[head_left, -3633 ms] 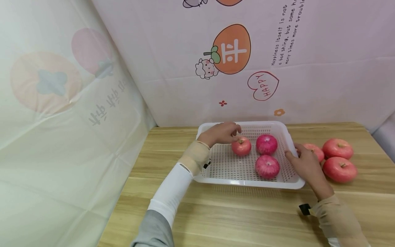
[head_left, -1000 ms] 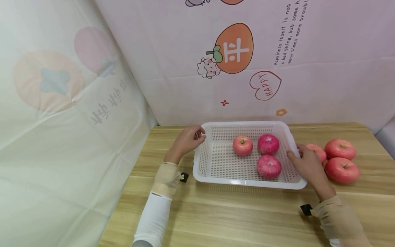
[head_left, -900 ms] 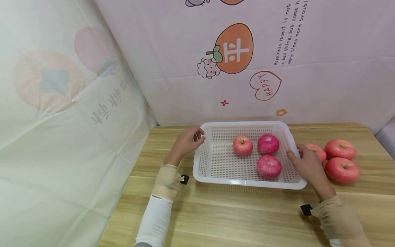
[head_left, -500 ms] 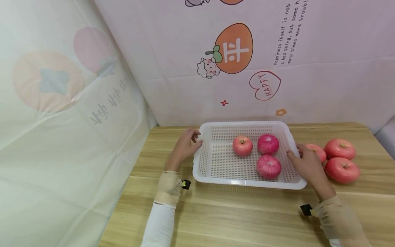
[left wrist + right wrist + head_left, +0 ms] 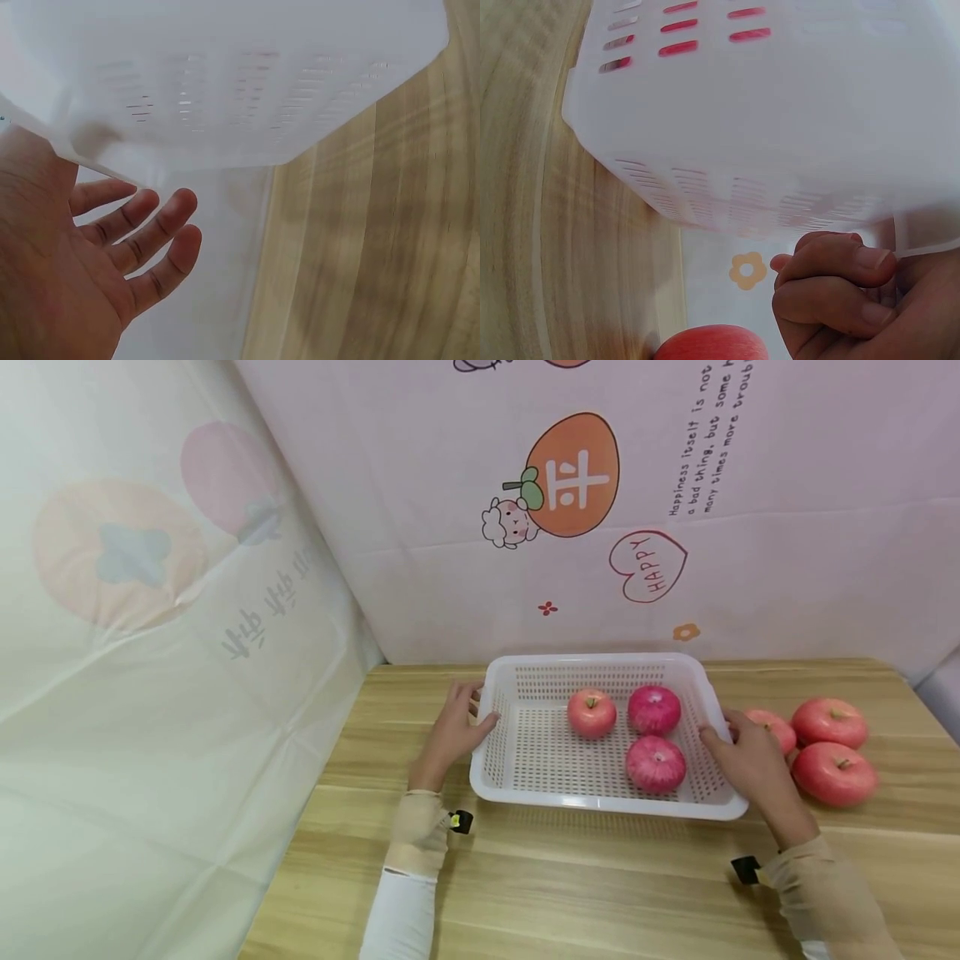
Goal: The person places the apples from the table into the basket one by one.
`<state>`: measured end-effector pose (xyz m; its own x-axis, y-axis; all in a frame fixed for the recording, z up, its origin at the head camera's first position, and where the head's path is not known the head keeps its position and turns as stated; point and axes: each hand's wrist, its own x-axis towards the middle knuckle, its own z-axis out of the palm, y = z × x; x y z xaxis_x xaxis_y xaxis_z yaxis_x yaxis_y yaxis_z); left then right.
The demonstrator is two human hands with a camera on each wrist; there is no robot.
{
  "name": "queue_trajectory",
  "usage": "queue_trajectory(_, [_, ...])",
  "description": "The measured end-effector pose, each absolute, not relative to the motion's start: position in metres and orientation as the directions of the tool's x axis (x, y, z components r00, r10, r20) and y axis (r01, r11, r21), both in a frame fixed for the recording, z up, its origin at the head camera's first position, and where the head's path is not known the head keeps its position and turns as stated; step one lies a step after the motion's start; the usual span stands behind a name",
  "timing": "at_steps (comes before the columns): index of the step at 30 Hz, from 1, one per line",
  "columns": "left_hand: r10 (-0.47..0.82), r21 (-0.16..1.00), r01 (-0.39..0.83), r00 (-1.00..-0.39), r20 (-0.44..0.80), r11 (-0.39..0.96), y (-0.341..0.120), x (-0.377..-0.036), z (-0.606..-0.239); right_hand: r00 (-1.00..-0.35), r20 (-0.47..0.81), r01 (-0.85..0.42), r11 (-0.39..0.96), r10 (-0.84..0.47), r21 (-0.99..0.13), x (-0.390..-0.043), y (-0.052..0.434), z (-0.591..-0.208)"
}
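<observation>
At the middle of the wooden tabletop (image 5: pixel 570 877) sits a white perforated basket (image 5: pixel 555 797), and both hands are at its short ends. Left of the basket, the left hand (image 5: pixel 455 727) lies against the end wall with its grip spread: in the left wrist view the fingers (image 5: pixel 154 229) are straight and loosely fanned just under the rim, curled round nothing. Right of the basket, the right hand (image 5: pixel 746 760) has its thumb laid over the rim while the fingers (image 5: pixel 832 262) curl in under the lip, so that grip is pinching the basket's edge. Inside the basket three pink-red apples cluster toward the right hand's end: one apple (image 5: pixel 592 712) nearest the middle, a second apple (image 5: pixel 654 709) beside it by the far wall, and a third apple (image 5: pixel 656 764) nearer the front wall. Right of the basket, past the right hand, three loose apples (image 5: pixel 829 752) lie together on the tabletop, one partly hidden behind the hand
</observation>
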<state>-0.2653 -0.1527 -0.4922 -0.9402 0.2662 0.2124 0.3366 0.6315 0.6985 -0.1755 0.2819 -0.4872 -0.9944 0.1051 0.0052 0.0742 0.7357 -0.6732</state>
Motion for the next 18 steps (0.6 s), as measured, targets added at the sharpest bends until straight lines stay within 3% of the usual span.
queue_trajectory(18, [0.164,0.883,0.150,-0.983,0.085,0.445,-0.145,-0.258,-0.504,-0.994,0.019,0.064,0.733,0.104,-0.677,-0.177,0.283,-0.490])
